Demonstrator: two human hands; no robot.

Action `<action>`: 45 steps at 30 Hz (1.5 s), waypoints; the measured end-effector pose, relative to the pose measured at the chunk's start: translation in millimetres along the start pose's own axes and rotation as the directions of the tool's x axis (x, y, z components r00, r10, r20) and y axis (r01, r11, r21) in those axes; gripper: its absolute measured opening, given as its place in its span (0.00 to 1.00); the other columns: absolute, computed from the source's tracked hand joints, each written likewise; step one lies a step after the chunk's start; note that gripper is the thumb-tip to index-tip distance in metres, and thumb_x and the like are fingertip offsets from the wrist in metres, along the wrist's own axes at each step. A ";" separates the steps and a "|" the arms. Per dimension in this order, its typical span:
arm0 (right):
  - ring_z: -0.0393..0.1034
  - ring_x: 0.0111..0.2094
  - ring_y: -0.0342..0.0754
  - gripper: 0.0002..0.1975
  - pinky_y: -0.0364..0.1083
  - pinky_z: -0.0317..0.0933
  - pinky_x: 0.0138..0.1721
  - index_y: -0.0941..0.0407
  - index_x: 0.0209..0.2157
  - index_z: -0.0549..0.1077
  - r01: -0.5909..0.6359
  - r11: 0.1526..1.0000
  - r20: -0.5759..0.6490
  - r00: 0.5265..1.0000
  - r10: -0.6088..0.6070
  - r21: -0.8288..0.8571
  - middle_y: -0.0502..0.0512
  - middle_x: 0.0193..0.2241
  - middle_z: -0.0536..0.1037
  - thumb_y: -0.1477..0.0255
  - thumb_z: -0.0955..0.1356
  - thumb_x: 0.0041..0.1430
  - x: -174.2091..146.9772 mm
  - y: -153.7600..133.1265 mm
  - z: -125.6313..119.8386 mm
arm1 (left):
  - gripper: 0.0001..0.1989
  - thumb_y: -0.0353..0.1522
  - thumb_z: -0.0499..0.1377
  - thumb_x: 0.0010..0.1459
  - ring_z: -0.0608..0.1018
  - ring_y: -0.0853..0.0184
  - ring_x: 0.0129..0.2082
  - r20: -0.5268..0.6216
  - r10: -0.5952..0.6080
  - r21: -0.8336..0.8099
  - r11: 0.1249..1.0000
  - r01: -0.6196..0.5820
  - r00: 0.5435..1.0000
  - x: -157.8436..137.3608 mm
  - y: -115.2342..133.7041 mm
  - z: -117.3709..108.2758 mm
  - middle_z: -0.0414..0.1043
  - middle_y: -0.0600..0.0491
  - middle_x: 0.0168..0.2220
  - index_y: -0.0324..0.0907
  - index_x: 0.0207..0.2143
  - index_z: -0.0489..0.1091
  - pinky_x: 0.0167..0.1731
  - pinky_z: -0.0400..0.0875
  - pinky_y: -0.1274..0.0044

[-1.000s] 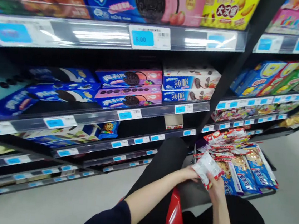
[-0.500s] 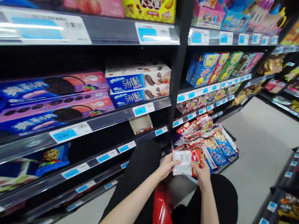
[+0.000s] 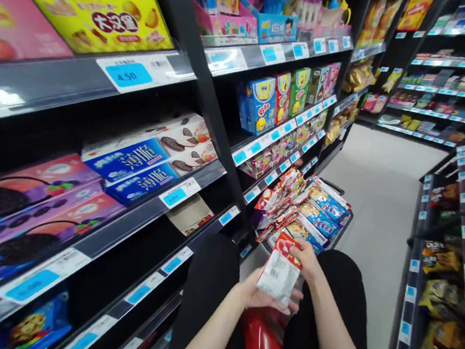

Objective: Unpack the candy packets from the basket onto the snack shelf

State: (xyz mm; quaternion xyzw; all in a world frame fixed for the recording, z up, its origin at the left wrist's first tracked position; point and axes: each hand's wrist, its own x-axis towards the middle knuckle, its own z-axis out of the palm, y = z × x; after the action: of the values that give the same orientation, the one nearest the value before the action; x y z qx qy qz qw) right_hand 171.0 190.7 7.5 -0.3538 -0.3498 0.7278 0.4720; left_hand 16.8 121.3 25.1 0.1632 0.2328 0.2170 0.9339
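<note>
A red and silver-white snack packet (image 3: 280, 272) is between my hands, above my knees, its red end pointing away from me. My left hand (image 3: 250, 291) supports it from below, with fingertips showing past its near right side. At the upper right corner, my right hand (image 3: 307, 260) grips the red end between thumb and fingers. Just beyond lies a dark-rimmed cart or tray (image 3: 345, 221) on the floor, filled with blue snack packs (image 3: 323, 207) and red-and-white packets (image 3: 283, 194).
Shelves on the left hold blue biscuit boxes (image 3: 145, 167), a yellow box (image 3: 103, 19) and small upright cartons (image 3: 261, 105). A red glossy object (image 3: 263, 346) sits between my legs. Another rack (image 3: 439, 276) borders the aisle floor (image 3: 376, 202) on the right.
The packet has turned from lying sideways to red end away from me. My left hand has slid underneath it, and my right hand has moved to its far corner. The view has swung right.
</note>
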 end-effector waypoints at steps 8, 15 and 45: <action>0.69 0.40 0.53 0.23 0.49 0.65 0.37 0.50 0.30 0.75 0.085 0.991 0.094 0.991 -0.095 0.106 0.53 0.41 0.75 0.49 0.71 0.34 -2.9 -11.2 -6.1 | 0.27 0.34 0.68 0.37 0.75 0.66 0.23 -0.330 0.407 0.168 0.913 -0.371 0.852 8.4 -2.4 -19.0 0.73 0.51 0.27 0.37 0.41 0.65 0.25 0.74 0.71; 0.73 0.35 0.54 0.25 0.53 0.66 0.39 0.55 0.39 0.72 -0.016 0.996 -0.024 1.000 0.018 0.087 0.56 0.35 0.78 0.61 0.74 0.37 2.5 -1.0 1.2 | 0.36 0.29 0.70 0.32 0.77 0.61 0.33 -0.471 0.638 0.511 0.760 -0.401 0.609 15.3 5.7 -14.3 0.73 0.47 0.39 0.39 0.46 0.61 0.32 0.74 0.71; 0.74 0.32 0.57 0.19 0.54 0.69 0.34 0.57 0.32 0.73 -0.036 0.986 -0.244 0.967 0.076 0.164 0.55 0.27 0.80 0.65 0.75 0.36 12.6 8.1 -0.4 | 0.32 0.34 0.70 0.35 0.75 0.59 0.38 -0.389 0.667 0.545 0.723 -0.425 0.635 20.0 1.8 -12.2 0.73 0.47 0.41 0.39 0.45 0.65 0.39 0.70 0.71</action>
State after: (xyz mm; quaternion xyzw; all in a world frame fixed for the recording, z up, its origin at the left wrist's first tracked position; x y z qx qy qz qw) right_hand 164.0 200.0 -1.8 -0.4137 -0.2188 0.7161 0.5178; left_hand 26.0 135.0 8.3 0.3446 0.4733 0.4804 0.6530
